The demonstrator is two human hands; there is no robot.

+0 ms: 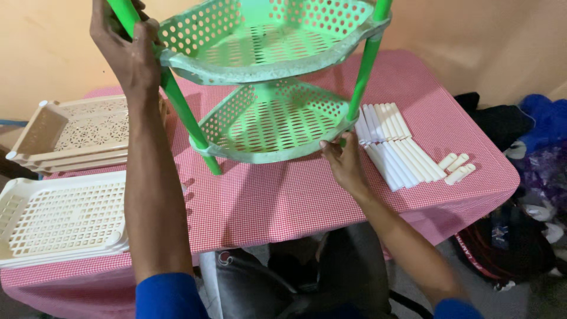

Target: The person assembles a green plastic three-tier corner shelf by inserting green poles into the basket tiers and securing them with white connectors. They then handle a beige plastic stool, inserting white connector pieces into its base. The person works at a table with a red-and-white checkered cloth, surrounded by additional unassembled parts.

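Our left hand gripped a green plastic pole of the two-level green plastic rack standing on the red checked worktop. Our right hand pinched its lower tray's edge. White plastic tubes at right waited unused.

Left arm extends up and forward, nearly straight, forearm bare, blue sleeve at the upper arm. Left hand is raised high, back toward the camera, fingers curled closed in a grip, knuckles uppermost. Right arm reaches forward at a lower level, elbow bent, blue sleeve edge visible near the frame bottom. Right hand is held low, palm down, fingers bent and pinched together at the tips.
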